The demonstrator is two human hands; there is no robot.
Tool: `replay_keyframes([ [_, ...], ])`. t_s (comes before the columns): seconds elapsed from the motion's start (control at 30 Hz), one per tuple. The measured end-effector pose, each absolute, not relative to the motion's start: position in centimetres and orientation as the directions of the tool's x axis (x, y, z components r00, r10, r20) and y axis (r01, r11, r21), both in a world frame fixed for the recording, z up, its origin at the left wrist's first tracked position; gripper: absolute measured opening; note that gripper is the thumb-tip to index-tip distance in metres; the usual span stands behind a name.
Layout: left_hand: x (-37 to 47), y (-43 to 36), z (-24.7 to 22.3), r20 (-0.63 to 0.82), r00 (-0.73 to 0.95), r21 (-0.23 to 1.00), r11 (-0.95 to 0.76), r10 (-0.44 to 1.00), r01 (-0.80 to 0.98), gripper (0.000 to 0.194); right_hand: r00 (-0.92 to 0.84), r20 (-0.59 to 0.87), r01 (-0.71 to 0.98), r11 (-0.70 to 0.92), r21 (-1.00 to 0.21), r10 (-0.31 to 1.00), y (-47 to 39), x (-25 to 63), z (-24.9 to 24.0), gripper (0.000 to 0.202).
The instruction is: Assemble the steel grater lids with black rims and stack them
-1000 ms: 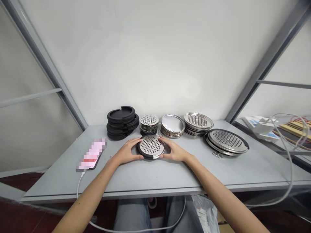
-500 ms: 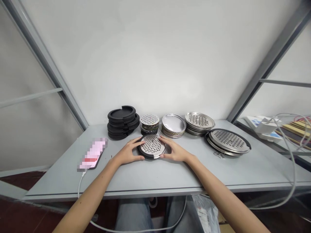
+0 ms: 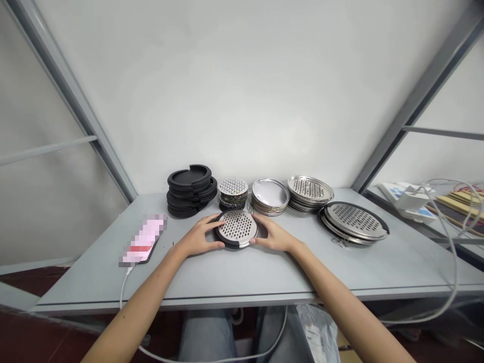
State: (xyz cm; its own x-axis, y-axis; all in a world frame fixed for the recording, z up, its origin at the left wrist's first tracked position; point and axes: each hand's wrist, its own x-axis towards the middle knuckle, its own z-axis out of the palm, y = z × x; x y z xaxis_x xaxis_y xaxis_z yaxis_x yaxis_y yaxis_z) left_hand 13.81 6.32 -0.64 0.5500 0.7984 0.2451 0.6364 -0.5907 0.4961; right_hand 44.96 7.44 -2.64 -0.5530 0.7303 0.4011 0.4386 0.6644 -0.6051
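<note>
Perforated metal disc (image 3: 237, 226) lies flat on the grey table (image 3: 242, 282), near its middle, with a black rim (image 3: 231, 244) along its left side. Left hand (image 3: 198, 237) is clamped on the rimmed side: thumb at the near edge, index finger over the perforated face; the other fingertips are hard to separate. Right hand (image 3: 275, 236) is clamped on the bare right edge between thumb and fingers — fingertip contact at the far side is hard to make out. Underside of disc hidden.

Behind, left to right: black ring stack (image 3: 189, 192), small perforated stack (image 3: 233, 189), smooth-topped metal stack (image 3: 270, 194), wider perforated stack (image 3: 310, 190). Lower layers overlap too closely to count. Larger rimmed disc (image 3: 355, 221) rests on other metal pieces at right; thin wire bits (image 3: 339, 242) beside it, shape unclear.

Phone (image 3: 145, 237) screen is pixelated, unreadable; its white cable (image 3: 122, 290) passes behind the left forearm. Plastic bag (image 3: 317, 333) below the table — partly cut off by the frame.
</note>
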Motion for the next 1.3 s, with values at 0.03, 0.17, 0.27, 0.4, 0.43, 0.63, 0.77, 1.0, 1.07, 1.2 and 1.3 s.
replay_keyframes([
  [0.03, 13.81, 6.34, -0.66, 0.242, 0.548, 0.497, -0.587, 0.801, 0.639, 0.071, -0.551, 0.401, 0.443, 0.663, -0.603, 0.732, 7.41, 44.95, -2.58, 0.084],
  [0.17, 13.74, 6.44, -0.79, 0.234, 0.544, 0.512, -0.578, 0.806, 0.636, 0.072, -0.523, 0.351, 0.519, 0.617, -0.591, 0.777, 7.36, 44.99, -2.55, 0.091],
  [0.27, 13.68, 6.48, -0.86, 0.234, 0.545, 0.508, -0.579, 0.805, 0.637, 0.074, -0.498, 0.329, 0.561, 0.588, -0.583, 0.802, 7.40, 45.09, -2.57, 0.094],
  [0.4, 13.71, 6.36, -0.71, 0.243, 0.543, 0.502, -0.583, 0.804, 0.639, 0.077, -0.514, 0.356, 0.557, 0.619, -0.553, 0.781, 7.52, 45.26, -2.48, 0.087],
  [0.43, 13.73, 6.31, -0.65, 0.242, 0.542, 0.505, -0.582, 0.805, 0.638, 0.076, -0.515, 0.362, 0.557, 0.625, -0.547, 0.777, 7.52, 45.29, -2.44, 0.085],
  [0.63, 13.69, 6.33, -0.79, 0.236, 0.535, 0.506, -0.573, 0.811, 0.645, 0.076, -0.520, 0.367, 0.553, 0.632, -0.543, 0.771, 7.44, 45.36, -2.35, 0.083],
  [0.77, 13.60, 6.55, -1.09, 0.266, 0.538, 0.505, -0.591, 0.800, 0.629, 0.083, -0.521, 0.376, 0.538, 0.637, -0.552, 0.766, 7.52, 45.41, -2.44, 0.084],
  [1.0, 13.72, 6.52, -1.01, 0.278, 0.534, 0.509, -0.594, 0.798, 0.623, 0.083, -0.519, 0.342, 0.543, 0.611, -0.576, 0.783, 7.46, 45.40, -2.17, 0.084],
  [1.07, 13.72, 6.51, -1.00, 0.280, 0.534, 0.511, -0.594, 0.798, 0.621, 0.083, -0.523, 0.348, 0.535, 0.617, -0.577, 0.778, 7.45, 45.39, -2.12, 0.083],
  [1.2, 13.65, 6.55, -1.08, 0.288, 0.527, 0.513, -0.593, 0.800, 0.621, 0.083, -0.525, 0.363, 0.518, 0.628, -0.581, 0.770, 7.44, 45.39, -2.10, 0.082],
  [1.3, 13.63, 6.56, -1.14, 0.277, 0.512, 0.511, -0.576, 0.813, 0.638, 0.083, -0.525, 0.358, 0.519, 0.624, -0.584, 0.772, 7.49, 45.44, -2.22, 0.082],
])
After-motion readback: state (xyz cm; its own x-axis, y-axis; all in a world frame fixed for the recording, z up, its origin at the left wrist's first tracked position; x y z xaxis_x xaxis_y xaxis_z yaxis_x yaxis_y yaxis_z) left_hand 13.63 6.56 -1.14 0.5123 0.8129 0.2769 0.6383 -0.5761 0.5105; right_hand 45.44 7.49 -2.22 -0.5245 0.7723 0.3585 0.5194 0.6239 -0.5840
